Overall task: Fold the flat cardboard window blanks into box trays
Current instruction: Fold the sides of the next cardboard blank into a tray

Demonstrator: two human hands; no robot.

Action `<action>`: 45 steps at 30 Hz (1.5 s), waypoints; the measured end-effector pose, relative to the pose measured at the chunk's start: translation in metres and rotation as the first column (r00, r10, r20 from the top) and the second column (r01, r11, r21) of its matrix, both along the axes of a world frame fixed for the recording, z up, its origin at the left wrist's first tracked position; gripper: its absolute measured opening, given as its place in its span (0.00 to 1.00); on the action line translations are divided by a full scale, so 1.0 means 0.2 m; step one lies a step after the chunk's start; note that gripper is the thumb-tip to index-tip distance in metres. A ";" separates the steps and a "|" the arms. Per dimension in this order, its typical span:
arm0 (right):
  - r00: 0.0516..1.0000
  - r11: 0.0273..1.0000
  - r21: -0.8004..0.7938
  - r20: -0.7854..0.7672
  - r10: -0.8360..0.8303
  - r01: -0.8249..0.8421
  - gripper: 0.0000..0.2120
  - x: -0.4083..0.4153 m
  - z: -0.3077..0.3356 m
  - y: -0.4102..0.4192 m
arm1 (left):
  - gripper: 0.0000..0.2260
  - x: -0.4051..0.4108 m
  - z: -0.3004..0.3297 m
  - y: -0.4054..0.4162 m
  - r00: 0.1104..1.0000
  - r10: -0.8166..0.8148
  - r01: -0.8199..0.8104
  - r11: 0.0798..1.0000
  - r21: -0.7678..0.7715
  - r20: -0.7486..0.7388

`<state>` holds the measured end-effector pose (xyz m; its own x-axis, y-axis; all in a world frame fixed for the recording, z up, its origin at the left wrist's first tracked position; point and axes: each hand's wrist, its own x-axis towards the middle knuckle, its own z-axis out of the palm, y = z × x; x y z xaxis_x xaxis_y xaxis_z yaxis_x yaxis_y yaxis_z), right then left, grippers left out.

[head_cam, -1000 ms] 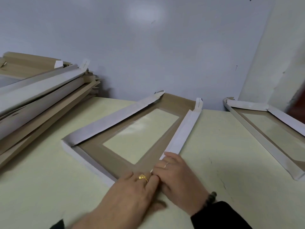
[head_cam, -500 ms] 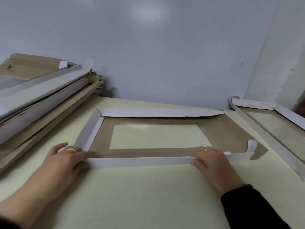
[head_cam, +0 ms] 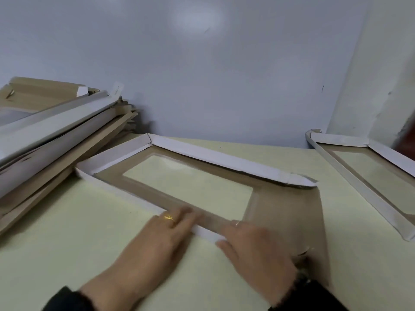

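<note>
So the brown cardboard window blank with white outer flaps and a clear film pane (head_cam: 197, 187) is lying flat on the pale yellow-green bench (head_cam: 67, 232), turned at an angle so its long sides run from the left rear toward the right front. The far long flap and the short left-end flap are folded up and inward, white side showing, and they meet at the far left corner. The right end is just flat brown card spread on the bench.

Both hands are on the near long flap. The left hand (head_cam: 157, 241) rests on top of it with straight fingers (head_cam: 186, 213) pressing the flap where it meets the brown border, and there's a gold ring on one finger. The right hand (head_cam: 260, 250) sits just beside it to the right, palm down, fingers laid flat over the same edge, thumb sticking out toward the left hand along the white strip. Neither hand is curled around anything; both look flat and relaxed. Dark sleeves at both wrists.

On the left there's a messy pile of brown and white cardboard pieces (head_cam: 51, 131) leaning against the grey-blue wall (head_cam: 213, 75), touching the blank's left end. Off to the right, well apart, sits a folded white-edged cardboard window tray (head_cam: 359, 176).
</note>
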<state>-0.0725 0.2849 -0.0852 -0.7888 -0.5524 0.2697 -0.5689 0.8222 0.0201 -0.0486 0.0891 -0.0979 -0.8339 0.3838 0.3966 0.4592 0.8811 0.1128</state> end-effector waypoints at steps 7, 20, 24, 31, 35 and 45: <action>0.978 0.973 -0.181 0.123 0.170 -0.147 0.43 0.06 0.04 0.16 | 0.14 -0.10 -0.04 -0.04 0.998 0.025 -0.029 0.997 0.067 0.061; 0.943 0.974 -0.218 0.303 0.135 -0.070 0.38 0.04 0.01 0.52 | 0.14 -0.27 -0.04 -0.20 0.988 0.097 -0.113 0.984 0.135 0.117; 0.997 0.996 -0.052 -0.009 0.073 -0.073 0.29 0.07 -0.04 0.42 | 0.19 -0.24 -0.03 -0.18 0.984 0.131 -0.148 0.978 0.144 0.122; 0.942 0.995 0.008 -0.324 -0.091 0.099 0.28 0.07 -0.13 0.14 | 0.15 0.03 0.18 0.13 0.993 -0.107 0.110 0.992 0.066 -0.046; 0.971 0.993 0.102 -0.235 -0.039 0.064 0.25 0.06 -0.11 0.00 | 0.21 0.09 0.06 0.24 0.986 -0.127 0.145 0.972 -0.184 0.110; 0.873 0.971 -0.237 0.464 0.147 -0.037 0.37 -0.07 -0.07 0.37 | 0.33 0.05 0.01 -0.04 0.957 -0.044 0.059 0.997 -0.044 0.287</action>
